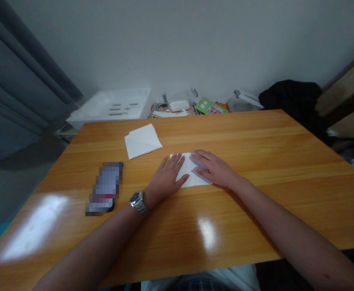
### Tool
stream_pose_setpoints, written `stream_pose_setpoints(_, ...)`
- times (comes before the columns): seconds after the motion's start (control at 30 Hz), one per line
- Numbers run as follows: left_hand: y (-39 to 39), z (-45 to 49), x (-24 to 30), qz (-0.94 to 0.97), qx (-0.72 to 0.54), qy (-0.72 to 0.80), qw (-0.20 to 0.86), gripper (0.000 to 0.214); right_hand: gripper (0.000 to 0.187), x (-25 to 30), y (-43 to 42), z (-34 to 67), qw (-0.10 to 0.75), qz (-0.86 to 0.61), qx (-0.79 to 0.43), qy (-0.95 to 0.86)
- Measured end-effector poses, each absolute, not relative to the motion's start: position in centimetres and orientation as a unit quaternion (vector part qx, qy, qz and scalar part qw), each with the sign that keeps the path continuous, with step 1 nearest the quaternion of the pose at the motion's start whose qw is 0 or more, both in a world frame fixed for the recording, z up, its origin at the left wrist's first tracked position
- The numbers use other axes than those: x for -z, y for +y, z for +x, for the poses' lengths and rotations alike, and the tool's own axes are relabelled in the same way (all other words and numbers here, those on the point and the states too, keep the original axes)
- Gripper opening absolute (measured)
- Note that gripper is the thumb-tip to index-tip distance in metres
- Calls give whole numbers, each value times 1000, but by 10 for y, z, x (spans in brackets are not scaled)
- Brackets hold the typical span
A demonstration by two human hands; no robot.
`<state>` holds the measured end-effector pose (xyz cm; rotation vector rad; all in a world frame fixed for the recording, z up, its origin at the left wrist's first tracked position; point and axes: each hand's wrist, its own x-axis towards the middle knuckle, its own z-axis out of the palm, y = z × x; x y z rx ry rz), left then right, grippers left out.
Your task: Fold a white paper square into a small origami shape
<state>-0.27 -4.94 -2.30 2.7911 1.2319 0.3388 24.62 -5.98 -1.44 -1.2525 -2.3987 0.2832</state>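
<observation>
both hands press flat on a white paper [189, 166] at mid worktop [256, 161]: left hand [166, 178] and right hand [215, 169], fingers stretched out, gripping nothing. the glossy wood looks slick, so uneven pressure could make the sheet slide and skew. count: two sheets, with a second paper [142, 140] farther back; one phone [106, 188]; one watch [139, 202].

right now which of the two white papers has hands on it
The nearer paper, pressed flat under the left hand and right hand; the other paper lies untouched farther back, to the left.
</observation>
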Motion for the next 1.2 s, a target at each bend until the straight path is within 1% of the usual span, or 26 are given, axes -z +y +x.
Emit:
stream_pose_setpoints(0.07,-49,-3,23,909,-110,401,38,65,46,9,-63,249,211,-405,-134,-880)
stream_pose_setpoints(0.13,-48,-3,23,909,-113,400,41,60,43,5,-66,252,212,-375,-162,-888)
stream_pose_setpoints(0.27,-47,-4,23,909,-115,397,43,57,49,1,-70,254,193,-361,-180,-895)
stream_pose_setpoints(0.37,-46,-5,23,910,-120,394,44,56,50,2,-69,254,187,-358,-187,-896)
stream_pose_setpoints(0.57,-46,-6,23,908,-135,391,72,57,37,4,-68,253,203,-347,-196,-895)
stream_pose_setpoints(0.8,-47,-13,9,906,-149,367,151,52,25,-2,-71,252,219,-348,-195,-890)
stream_pose_setpoints(1.0,-44,-16,10,910,-169,341,167,59,18,-5,-70,254,231,-356,-196,-884)
stream_pose_setpoints(1.07,-43,-16,14,910,-172,340,161,55,18,-6,-70,255,234,-361,-200,-880)
stream_pose_setpoints(1.2,-41,-16,18,910,-184,339,150,32,23,-8,-70,256,231,-363,-208,-879)
